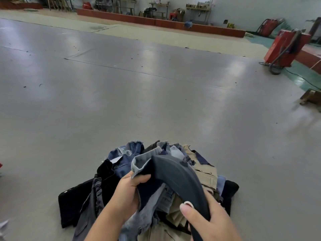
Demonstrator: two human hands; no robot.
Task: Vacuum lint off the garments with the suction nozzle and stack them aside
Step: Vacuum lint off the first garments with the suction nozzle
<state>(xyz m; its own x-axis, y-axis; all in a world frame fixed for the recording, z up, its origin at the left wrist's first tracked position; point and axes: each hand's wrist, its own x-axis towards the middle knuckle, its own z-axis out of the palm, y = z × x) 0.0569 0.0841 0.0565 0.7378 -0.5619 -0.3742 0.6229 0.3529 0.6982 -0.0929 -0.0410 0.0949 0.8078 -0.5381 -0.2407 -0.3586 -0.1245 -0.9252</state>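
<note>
Your fingers [144, 178] on the left hand [127, 193] curl around the edge of a dark blue-grey garment [173, 173], thumb on top, pinching the cloth. Your right hand [206, 218] grips the other end of the same garment, thumb [186, 208] pressed flat across the fabric and the rest of the fingers wrapped beneath it. The garment arches between your two hands, held just above a pile of clothes [121, 164]: denim pieces, a black one at the left [76, 204], a tan one at the right [206, 173]. The pile lies on a wide grey floor [121, 93]. Well apart, at the far right, stands a red machine [286, 47] with a dark hose [281, 54] trailing down to the floor. Benches and clutter line the far wall, too blurred to tell.
</note>
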